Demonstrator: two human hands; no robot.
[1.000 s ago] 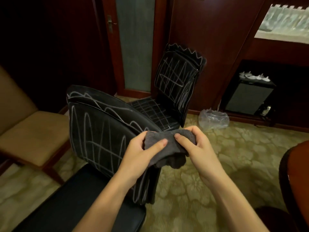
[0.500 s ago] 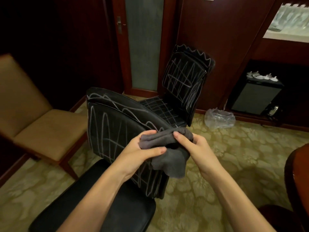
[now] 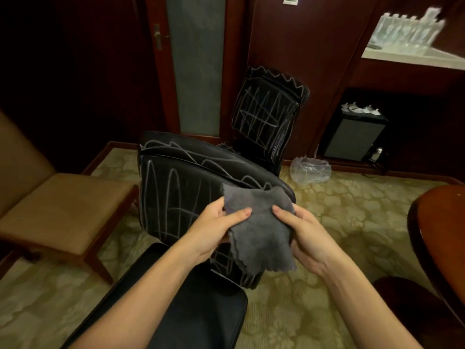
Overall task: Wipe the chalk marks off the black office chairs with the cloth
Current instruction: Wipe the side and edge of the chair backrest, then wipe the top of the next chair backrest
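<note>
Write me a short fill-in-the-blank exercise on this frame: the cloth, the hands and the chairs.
1. Both hands hold a grey ____ between them.
2. The near chair's backrest is covered in white ____ marks.
3. The left hand and right hand grip the cloth's ____ sides.
4. The near chair's seat shows ____ marks.

Missing words: cloth; chalk; opposite; no

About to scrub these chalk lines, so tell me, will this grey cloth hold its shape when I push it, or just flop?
Probably floppy: the grey cloth sags in wavy folds below both hands. It looks light, since the left hand and right hand hold it by mere pinches. Bunching it up would likely help.
</note>
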